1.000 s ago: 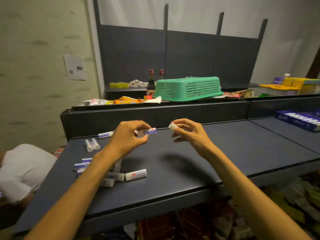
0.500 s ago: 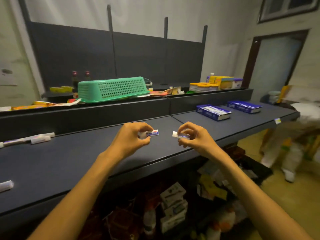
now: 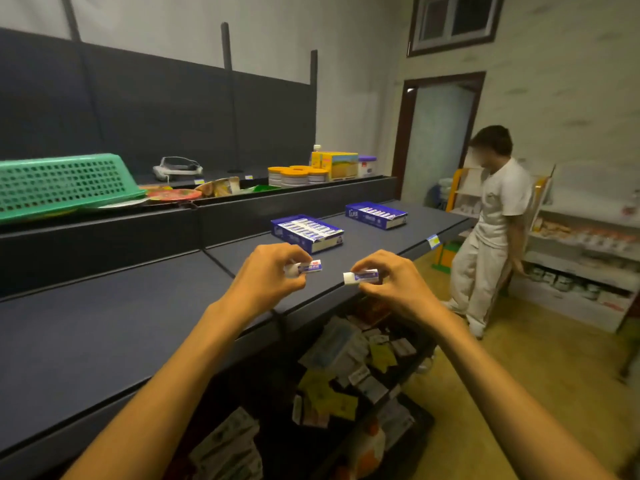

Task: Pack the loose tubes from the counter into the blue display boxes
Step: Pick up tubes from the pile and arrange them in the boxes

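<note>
One tube per hand, both lying roughly horizontal.
My left hand (image 3: 266,271) pinches a tube (image 3: 309,267), my right hand (image 3: 391,282) pinches another tube (image 3: 360,276), cap at 9 o'clock; blue display boxes (image 3: 306,232) at 12.

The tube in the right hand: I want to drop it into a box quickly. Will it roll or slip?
The tube looks small and probably light, pinched by the right hand. Its rounded body may roll on the flat counter. The glossy label could be slippery.
</note>
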`<state>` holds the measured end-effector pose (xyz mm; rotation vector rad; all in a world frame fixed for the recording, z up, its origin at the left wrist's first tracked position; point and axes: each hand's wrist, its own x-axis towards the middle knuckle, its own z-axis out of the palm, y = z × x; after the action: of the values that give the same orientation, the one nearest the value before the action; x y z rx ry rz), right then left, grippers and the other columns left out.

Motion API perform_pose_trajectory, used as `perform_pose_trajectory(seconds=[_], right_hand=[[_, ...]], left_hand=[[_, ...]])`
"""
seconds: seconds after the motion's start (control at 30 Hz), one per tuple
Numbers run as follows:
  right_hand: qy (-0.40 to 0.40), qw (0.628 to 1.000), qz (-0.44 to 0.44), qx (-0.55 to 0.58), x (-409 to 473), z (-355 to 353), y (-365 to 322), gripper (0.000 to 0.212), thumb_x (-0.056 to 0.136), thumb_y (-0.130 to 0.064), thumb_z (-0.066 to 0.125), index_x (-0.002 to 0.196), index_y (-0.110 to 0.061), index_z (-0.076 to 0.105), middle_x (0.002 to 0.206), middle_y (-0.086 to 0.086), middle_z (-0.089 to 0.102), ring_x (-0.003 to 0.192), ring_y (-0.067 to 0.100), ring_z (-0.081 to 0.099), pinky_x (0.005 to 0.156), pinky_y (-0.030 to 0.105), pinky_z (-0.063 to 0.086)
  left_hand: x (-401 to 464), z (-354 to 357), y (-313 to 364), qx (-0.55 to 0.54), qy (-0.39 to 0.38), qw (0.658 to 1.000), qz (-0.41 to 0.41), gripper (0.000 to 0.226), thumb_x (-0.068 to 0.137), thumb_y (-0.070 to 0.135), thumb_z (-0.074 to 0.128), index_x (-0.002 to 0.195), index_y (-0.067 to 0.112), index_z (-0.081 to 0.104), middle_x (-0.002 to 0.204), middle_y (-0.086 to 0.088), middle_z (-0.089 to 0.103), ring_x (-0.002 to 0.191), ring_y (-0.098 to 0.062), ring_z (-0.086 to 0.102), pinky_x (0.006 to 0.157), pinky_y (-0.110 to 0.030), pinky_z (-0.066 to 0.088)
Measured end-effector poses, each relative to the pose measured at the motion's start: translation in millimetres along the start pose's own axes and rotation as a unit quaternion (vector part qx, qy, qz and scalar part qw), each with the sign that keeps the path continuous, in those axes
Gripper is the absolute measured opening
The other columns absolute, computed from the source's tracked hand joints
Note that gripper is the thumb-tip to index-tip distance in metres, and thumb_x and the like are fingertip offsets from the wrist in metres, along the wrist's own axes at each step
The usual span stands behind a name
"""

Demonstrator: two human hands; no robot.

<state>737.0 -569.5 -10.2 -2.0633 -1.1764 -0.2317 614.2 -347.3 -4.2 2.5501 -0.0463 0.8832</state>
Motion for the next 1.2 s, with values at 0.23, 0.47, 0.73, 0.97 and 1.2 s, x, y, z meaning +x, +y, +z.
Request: perform_pose_trajectory(seconds=[0.23,0.47,0.73,0.97,1.2], right_hand=[[0.016,0.998,0.023,-0.058,51.0,-47.1,103.6,0.026,0.081,-0.012,0.074,0.105,-0.020,0.071,0.098,-0.012,0.060,0.092,0.005,0.053,0.072,0.005,0.040],[0.021,0.997,0.042,-0.058,96.6,-92.2,199.9,0.026,0.083,-0.012,0.072,0.107,-0.022,0.069,0.102,-0.010,0.060,0.096,0.007,0.052,0.075,0.010,0.039],[0.002,1.000,-0.008,-0.027,157.5,-132.1,323.2,0.026,0.081,-0.011,0.075,0.105,-0.020,0.071,0.100,-0.006,0.064,0.091,0.009,0.057,0.073,0.012,0.041],[-0.043,0.996,-0.076,0.016,220.5,-155.7,394.6,0.026,0.079,-0.007,0.075,0.103,-0.017,0.071,0.099,0.000,0.069,0.087,0.006,0.059,0.072,0.003,0.039],[-0.094,0.987,-0.123,0.034,288.9,-138.2,429.1,0.026,0.083,-0.013,0.073,0.107,-0.020,0.068,0.104,-0.005,0.067,0.085,-0.010,0.054,0.070,0.000,0.038]], left_hand=[[106.8,81.5,0.8,-0.003,-0.005,1.000,0.017,0.023,0.075,0.014,0.077,0.097,0.017,0.073,0.095,0.000,0.069,0.083,-0.014,0.063,0.075,-0.040,0.056],[202.2,156.7,11.7,0.016,-0.025,0.999,0.014,0.024,0.074,0.017,0.077,0.097,0.021,0.072,0.093,0.004,0.066,0.082,-0.011,0.061,0.073,-0.040,0.055],[278.7,241.5,20.6,0.053,0.000,0.998,-0.031,0.025,0.076,0.017,0.078,0.100,0.020,0.071,0.100,0.001,0.069,0.084,-0.010,0.061,0.077,-0.035,0.056],[330.6,279.6,30.0,0.093,0.042,0.987,-0.125,0.029,0.079,0.016,0.077,0.106,0.019,0.070,0.107,-0.004,0.068,0.093,-0.017,0.063,0.078,-0.040,0.057],[358.6,297.9,16.0,0.125,0.074,0.972,-0.185,0.028,0.080,0.024,0.077,0.107,0.022,0.068,0.107,0.000,0.067,0.091,-0.011,0.062,0.074,-0.038,0.057]])
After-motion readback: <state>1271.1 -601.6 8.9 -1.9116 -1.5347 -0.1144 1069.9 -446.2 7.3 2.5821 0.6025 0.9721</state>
